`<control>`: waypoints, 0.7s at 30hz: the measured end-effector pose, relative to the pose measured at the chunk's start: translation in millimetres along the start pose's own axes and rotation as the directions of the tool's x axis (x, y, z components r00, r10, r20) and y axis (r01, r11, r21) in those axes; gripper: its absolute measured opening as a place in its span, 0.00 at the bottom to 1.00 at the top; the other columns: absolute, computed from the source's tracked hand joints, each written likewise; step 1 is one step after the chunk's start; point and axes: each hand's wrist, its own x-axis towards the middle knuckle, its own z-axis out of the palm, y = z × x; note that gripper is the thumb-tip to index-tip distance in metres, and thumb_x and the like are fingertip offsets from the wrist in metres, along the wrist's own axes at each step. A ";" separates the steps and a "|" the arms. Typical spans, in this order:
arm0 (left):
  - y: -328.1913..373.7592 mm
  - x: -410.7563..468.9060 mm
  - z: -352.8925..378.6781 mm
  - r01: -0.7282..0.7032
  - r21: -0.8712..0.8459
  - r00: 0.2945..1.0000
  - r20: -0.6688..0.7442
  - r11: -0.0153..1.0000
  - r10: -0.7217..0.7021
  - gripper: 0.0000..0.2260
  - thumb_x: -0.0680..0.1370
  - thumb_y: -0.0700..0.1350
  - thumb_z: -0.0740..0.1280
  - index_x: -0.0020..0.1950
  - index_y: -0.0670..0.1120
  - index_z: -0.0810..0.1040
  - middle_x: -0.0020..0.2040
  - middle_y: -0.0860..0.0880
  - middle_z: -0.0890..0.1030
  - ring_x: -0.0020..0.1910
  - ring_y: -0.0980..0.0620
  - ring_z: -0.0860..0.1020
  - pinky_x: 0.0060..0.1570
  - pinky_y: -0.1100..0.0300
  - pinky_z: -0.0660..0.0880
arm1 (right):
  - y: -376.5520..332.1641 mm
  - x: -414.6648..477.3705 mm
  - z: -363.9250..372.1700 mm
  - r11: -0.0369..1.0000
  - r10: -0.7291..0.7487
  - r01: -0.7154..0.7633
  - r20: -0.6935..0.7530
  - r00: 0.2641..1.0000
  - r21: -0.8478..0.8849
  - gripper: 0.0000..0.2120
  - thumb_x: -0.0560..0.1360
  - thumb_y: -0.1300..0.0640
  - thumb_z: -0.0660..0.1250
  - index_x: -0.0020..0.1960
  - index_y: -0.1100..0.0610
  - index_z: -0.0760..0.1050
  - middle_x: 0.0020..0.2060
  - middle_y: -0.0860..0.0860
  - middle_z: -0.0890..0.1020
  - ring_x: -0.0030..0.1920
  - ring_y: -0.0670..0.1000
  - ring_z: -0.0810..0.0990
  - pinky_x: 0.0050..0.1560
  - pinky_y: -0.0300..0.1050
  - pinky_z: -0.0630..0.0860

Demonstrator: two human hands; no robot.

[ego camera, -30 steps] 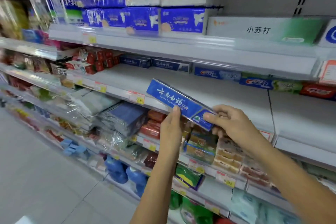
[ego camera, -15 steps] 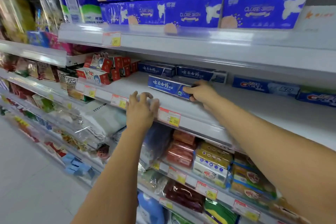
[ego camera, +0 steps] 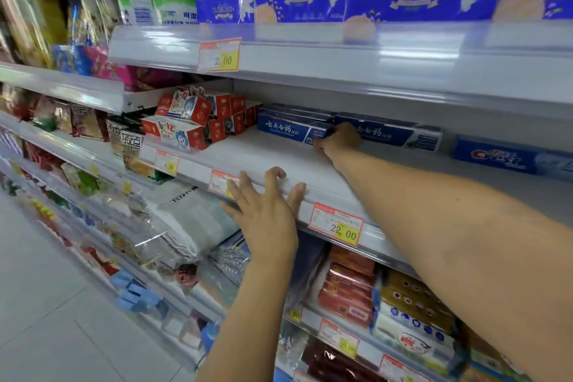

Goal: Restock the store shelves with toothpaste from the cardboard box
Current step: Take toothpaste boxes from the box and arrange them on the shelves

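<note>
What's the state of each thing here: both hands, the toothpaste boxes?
right hand, grips the right end of the blue toothpaste box
blue toothpaste box, lying lengthwise far back on the shelf
second blue box, lying flat just right of it, left end hidden by the hand
left hand, holds nothing, spread fingers rest on the shelf's front edge
Crest box, lying flat further right, untouched

My only view comes from the wide-angle camera on my head. It looks forward and a little down along my left arm (ego camera: pixel 245 313) and right arm (ego camera: pixel 449 226). It is close to the shelf (ego camera: pixel 279 161), near enough to read a price tag (ego camera: pixel 336 223). It faces the racks at a slant, with the floor (ego camera: pixel 46 319) at lower left.
</note>
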 end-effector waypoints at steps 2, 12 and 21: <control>-1.1 0.4 1.9 0.008 -0.003 1.000 0.005 1.000 -0.008 0.32 0.72 0.70 0.40 0.63 0.54 0.69 0.73 0.35 0.59 0.75 0.33 0.52 0.68 0.33 0.51 | -2.1 3.6 6.4 0.997 0.061 -0.059 -0.033 0.998 0.057 0.34 0.69 0.54 0.76 0.68 0.63 0.65 0.62 0.58 0.76 0.59 0.57 0.78 0.45 0.41 0.73; 5.8 -1.6 -5.2 0.065 -0.030 0.992 0.107 0.997 -0.062 0.27 0.74 0.66 0.47 0.66 0.54 0.67 0.75 0.38 0.54 0.75 0.37 0.49 0.71 0.38 0.49 | -3.9 8.7 7.4 0.996 0.083 -0.084 0.029 0.996 0.032 0.14 0.74 0.63 0.67 0.59 0.65 0.76 0.53 0.58 0.81 0.44 0.54 0.79 0.15 0.31 0.61; 9.0 -2.2 -8.9 0.073 -0.017 0.991 0.118 0.997 -0.070 0.26 0.75 0.65 0.49 0.67 0.54 0.67 0.76 0.38 0.53 0.75 0.38 0.48 0.70 0.38 0.49 | -8.5 -22.3 -22.4 0.908 0.166 -0.267 0.310 0.936 0.322 0.10 0.74 0.70 0.61 0.54 0.65 0.75 0.52 0.59 0.78 0.59 0.54 0.75 0.58 0.47 0.76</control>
